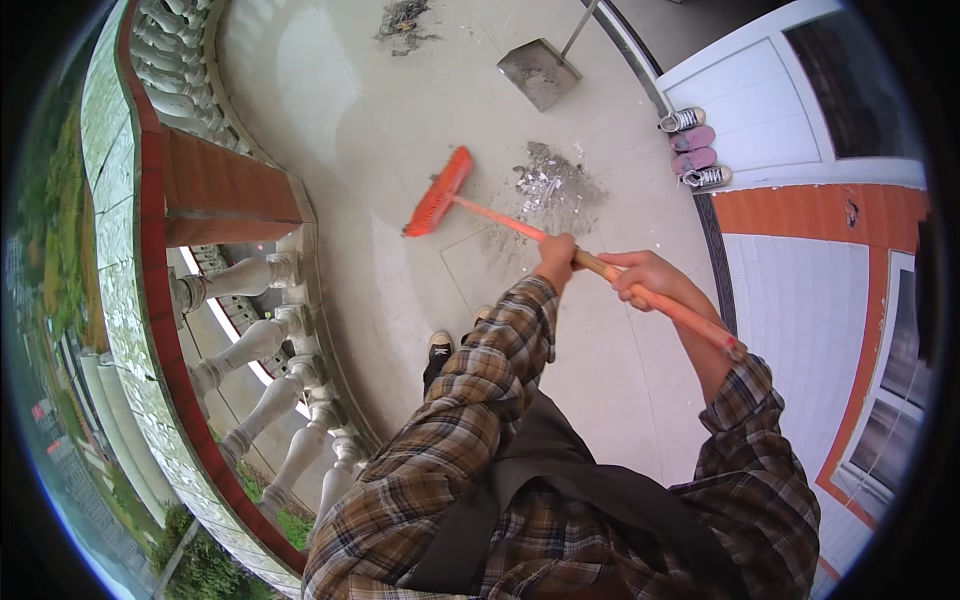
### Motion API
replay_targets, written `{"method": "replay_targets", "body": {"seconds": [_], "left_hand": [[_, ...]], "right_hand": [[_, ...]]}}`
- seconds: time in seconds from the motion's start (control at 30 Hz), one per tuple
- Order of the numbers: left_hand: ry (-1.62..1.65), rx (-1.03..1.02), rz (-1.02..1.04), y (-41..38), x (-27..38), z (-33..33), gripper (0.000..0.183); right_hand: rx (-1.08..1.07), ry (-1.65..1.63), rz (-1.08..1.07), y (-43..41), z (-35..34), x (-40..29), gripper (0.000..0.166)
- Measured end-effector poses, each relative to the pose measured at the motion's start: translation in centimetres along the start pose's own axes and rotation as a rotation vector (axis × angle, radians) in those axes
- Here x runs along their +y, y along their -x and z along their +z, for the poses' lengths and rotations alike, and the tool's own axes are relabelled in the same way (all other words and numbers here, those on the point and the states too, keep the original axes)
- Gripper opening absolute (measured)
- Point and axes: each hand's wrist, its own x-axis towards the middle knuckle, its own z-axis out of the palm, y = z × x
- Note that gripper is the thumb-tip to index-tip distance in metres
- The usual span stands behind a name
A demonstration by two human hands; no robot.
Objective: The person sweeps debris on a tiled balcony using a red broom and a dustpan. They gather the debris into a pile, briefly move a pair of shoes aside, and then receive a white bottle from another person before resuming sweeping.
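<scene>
Both my hands grip the long handle (675,311) of a push broom. My left hand (556,256) is wrapped around it farther down, towards the head. Nearer the handle's top end, my right hand (643,279) closes around the shaft with its index finger stretched along it. The red broom head (442,191) lies at floor level, left of a pile of grey dust and pale scraps (555,184). A smear of dust trails from the pile towards my hands. Some debris clings along the bristles.
A metal dustpan (538,73) holding some dust stands beyond the pile. Darker debris (403,22) lies farther off. Shoes and pink slippers (691,150) line the white door (757,105) at right. A stone balustrade (255,277) curves along the left. My shoe (440,346) is on the tiles.
</scene>
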Motion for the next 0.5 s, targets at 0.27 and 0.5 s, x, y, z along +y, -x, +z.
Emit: {"method": "replay_targets", "body": {"seconds": [0.27, 0.5], "left_hand": [[0.021, -0.149, -0.205, 15.3, -3.8, -0.6, 0.01], [-0.006, 0.25, -0.273, 10.4, -2.8, -16.1, 0.007]], "right_hand": [[-0.03, 0.194, 0.002, 12.3, 3.1, 4.0, 0.065], [-0.336, -0.046, -0.038, 1.1, 9.4, 9.2, 0.06]]}}
